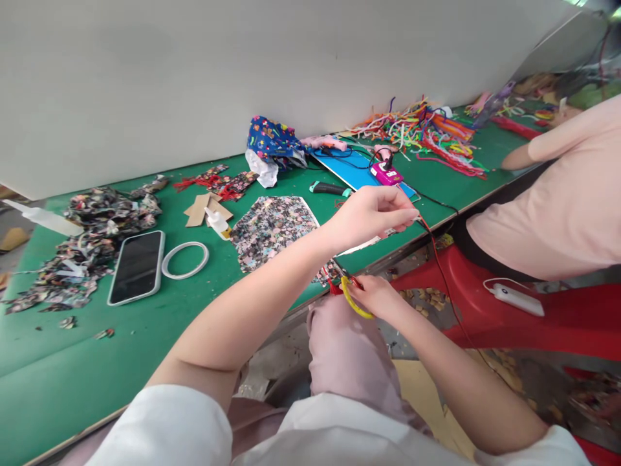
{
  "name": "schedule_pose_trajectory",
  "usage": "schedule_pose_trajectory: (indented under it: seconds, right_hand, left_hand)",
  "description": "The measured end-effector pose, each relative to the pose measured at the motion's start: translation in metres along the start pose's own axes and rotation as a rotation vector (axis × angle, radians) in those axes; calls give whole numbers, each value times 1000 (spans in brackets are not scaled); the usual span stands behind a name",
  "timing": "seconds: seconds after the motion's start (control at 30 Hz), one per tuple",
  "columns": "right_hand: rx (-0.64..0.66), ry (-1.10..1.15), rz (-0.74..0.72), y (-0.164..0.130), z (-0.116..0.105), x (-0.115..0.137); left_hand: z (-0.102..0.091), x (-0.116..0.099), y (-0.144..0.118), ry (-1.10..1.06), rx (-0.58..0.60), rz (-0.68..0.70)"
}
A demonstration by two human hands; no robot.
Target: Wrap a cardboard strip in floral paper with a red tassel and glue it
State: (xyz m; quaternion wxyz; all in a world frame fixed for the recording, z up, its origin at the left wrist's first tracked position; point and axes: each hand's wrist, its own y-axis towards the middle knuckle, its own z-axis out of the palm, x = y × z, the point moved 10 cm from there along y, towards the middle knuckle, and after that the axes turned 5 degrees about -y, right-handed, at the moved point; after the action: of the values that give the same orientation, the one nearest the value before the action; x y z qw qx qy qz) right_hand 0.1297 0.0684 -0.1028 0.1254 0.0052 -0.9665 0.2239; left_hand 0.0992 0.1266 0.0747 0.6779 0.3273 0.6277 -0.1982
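Observation:
My left hand (373,213) hovers over the front edge of the green table (48,362), its fingers pinched on a thin red cord (439,265) that trails down to the right. My right hand (376,296) is lower, just off the table edge above my knee, gripping small yellow-handled scissors (352,298) beside a red tassel bit. A patterned fabric sheet (272,230) lies flat on the table just left of my left hand.
A phone (136,265) and a white ring (185,259) lie to the left, next to heaps of patterned scraps (92,239). Farther back are a blue mat (361,169), a pink device (385,173) and coloured pipe cleaners (427,133). Another person in pink (557,194) sits at right on a red stool.

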Motion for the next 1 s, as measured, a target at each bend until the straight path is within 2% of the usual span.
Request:
schedule_pose_trajectory:
  seconds: [0.33, 0.5, 0.7, 1.0]
  right_hand:
    - [185, 208, 36, -5, 20, -6]
    - [183, 192, 16, -6, 15, -2]
    - [115, 53, 19, -9, 0, 3]
    - [153, 39, 5, -7, -2, 13]
  left_hand:
    - [-2, 3, 0, -7, 1, -22]
    - [-1, 2, 0, -13, 12, -30]
    - [1, -3, -1, -19, 36, -22]
    - [3, -3, -1, -18, 67, -17]
